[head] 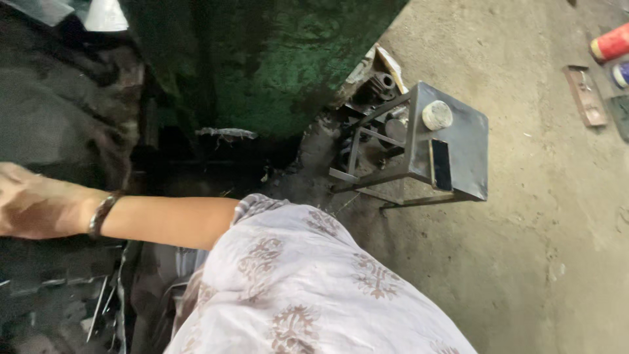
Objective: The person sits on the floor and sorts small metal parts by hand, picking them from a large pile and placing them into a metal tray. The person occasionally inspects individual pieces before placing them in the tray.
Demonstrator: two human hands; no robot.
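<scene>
Workshop floor, seen from my remote station: the person's left hand [31,208] reached out over dark, greasy metalwork [62,118] just left of the green machine [262,59]. A dark bracelet [101,215] sat at the wrist, and a pale printed sleeve [295,288] filled the foreground below the machine. The hand was smeared by motion, so I could not tell how far its fingers were open or whether they had hold of anything. It lay against or just above the metalwork. The right hand was out of the frame.

As far as I could judge, the work at the metalwork was under way and not finished. No part showed lifted clear of it, no tool showed in the hand, and thin metal pieces [98,314] lay loose well below and to the left of the machine.

To the right of the machine stood a small steel counter [468,157] with a dark phone [441,165] and a round pale tin [437,115] on it, both untouched. Blackened parts [381,85] were piled between the counter and the machine. Farther right of the machine, on the concrete floor [537,262], lay a flat rusty plate [585,95] and a red can [610,42].
</scene>
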